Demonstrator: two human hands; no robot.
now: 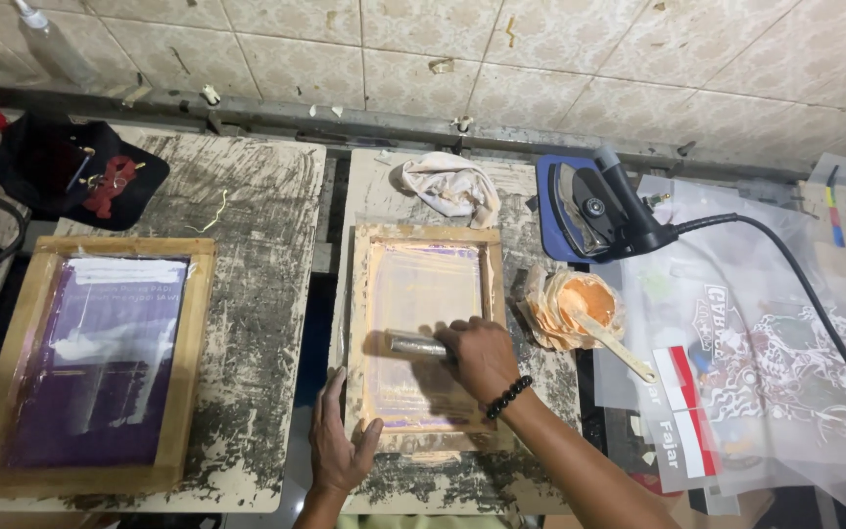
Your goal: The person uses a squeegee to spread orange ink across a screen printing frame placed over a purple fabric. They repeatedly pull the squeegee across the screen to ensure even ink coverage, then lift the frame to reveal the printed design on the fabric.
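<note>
A wooden screen-printing frame (423, 235) with a pale pink mesh lies on the middle board. My right hand (479, 355), with a black bead bracelet on the wrist, is shut on a squeegee (413, 343) that rests across the mesh about midway down. My left hand (340, 443) presses flat on the frame's lower left corner and holds nothing. An open tub of orange ink (580, 302) with a wooden stick (619, 345) in it stands just right of the frame.
A second wooden frame (188, 323) with purple mesh lies on the left board. A crumpled rag (452, 188) sits behind the middle frame. An iron (599, 211) with a black cable and several printed transparent films (785, 353) lie at right. A dark cloth (70, 171) is far left.
</note>
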